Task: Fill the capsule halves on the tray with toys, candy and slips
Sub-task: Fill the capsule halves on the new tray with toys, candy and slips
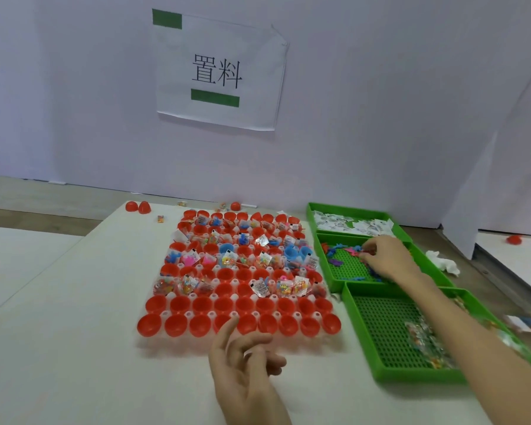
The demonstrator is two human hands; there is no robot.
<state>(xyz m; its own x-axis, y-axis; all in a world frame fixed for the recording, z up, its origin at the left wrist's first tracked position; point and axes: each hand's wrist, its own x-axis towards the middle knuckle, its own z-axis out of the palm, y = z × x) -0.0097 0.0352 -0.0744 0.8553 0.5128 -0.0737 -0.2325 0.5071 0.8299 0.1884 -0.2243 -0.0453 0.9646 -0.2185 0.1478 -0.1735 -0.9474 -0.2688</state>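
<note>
— White table against a pale wall, a paper sign taped up behind. Where do we find the tray?
— We see the clear tray lying flat in the middle of the table. It is packed with red capsule halves, open side up, and a few blue ones. Most far rows are filled; the two nearest rows are empty cups.
— And our supplies?
— Three green bins sit in a line just right of the tray. The far bin holds paper slips, the middle bin small coloured toys, and the near bin candy packets.
— What do we make of the right hand?
— It reaches into the middle bin, fingers curled, tips pinched together on the toys.
— And the left hand?
— It hovers at the tray's near edge and holds nothing. The forefinger stretches toward the nearest row and the other fingers are loosely bent. Whether the fingertip touches a capsule half, we cannot tell.
— Anything else we notice?
— Loose red halves lie at the table's far edge, and a crumpled white tissue lies right of the bins.
</note>
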